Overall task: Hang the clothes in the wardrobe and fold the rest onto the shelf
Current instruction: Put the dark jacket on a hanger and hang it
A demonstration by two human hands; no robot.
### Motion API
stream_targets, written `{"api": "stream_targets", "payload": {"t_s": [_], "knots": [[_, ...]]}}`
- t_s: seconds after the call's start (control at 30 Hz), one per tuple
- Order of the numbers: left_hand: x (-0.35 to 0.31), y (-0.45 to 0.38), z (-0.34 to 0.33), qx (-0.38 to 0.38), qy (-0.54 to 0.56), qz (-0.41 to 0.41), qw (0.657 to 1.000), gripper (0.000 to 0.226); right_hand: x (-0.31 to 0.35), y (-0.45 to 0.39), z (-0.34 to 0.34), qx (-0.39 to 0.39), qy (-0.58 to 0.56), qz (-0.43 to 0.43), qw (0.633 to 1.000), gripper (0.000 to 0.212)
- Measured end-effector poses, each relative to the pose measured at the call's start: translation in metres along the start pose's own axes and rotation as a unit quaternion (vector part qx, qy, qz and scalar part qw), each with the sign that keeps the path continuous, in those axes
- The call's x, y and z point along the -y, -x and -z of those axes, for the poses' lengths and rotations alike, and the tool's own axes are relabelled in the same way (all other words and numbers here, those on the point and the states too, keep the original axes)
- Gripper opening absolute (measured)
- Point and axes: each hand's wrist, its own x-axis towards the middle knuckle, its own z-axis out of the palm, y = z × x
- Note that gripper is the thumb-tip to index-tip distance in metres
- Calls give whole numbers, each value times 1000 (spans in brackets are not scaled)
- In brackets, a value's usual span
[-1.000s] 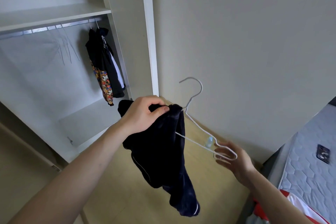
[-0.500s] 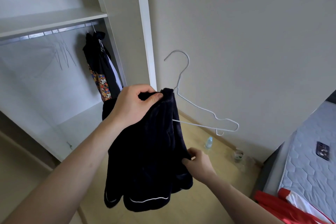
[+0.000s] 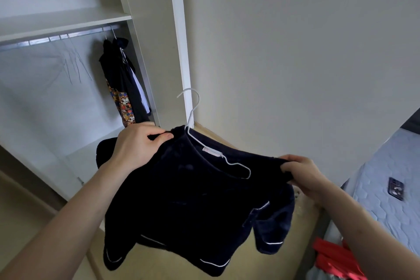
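Navy top (image 3: 193,200) hangs stretched between my hands, left hand (image 3: 138,145) pinching one shoulder, right hand (image 3: 304,173) gripping the other, before the open wardrobe (image 3: 179,29). White wire hanger (image 3: 218,154) sits half-seated in the neckline; tugging unevenly could tip it out.

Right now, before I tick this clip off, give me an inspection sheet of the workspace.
Surface: wardrobe shelf bare where visible; wooden floor below.
Job's things: dark top with white piping, on a white wire hanger threaded through its neck; hanging clothes on the rail at its right end.
Clutter: red garment by the bed; phone on the mattress.
Grippers: left hand grips the top's left shoulder; right hand pinches its right shoulder.
Cables: nothing seen.
Surroundings: plain wall, white wardrobe frame.
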Motion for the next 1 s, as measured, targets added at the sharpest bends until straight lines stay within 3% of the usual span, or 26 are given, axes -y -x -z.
{"api": "stream_targets", "payload": {"t_s": [0.1,0.2,0.27,0.37,0.47,0.57,0.63,0.7,0.77,0.87,0.93,1.0], "knots": [[1,8,-10,13,-22,-52,998,27,27,17,-5,41,-53,14,998,33],[-6,21,-28,91,-38,-126,987,34,63,37,-19,67,-120,37,990,33],[-10,25,-42,110,-36,-94,989,30,83,52,-33,94,-110,68,987,29],[-15,20,-55,96,22,24,995,27,94,82,-68,168,-64,118,977,21],[-23,15,-60,76,107,93,987,22,73,100,-104,286,41,150,946,21],[-30,12,-55,64,188,97,975,20,48,96,-110,371,309,170,859,26],[-32,10,-43,69,241,87,964,21,42,87,-99,342,385,211,831,29],[-30,7,-30,75,270,69,958,20,44,77,-86,270,347,246,864,16],[-29,3,-19,76,277,57,956,18,46,59,-73,142,291,289,901,20],[-26,-4,-9,73,276,41,958,14,54,29,-54,-9,288,339,896,31],[-24,-10,-4,75,276,27,958,13,57,16,-47,-14,357,339,870,36],[-20,-17,1,69,278,26,958,12,58,4,-48,11,382,345,857,20]]}}
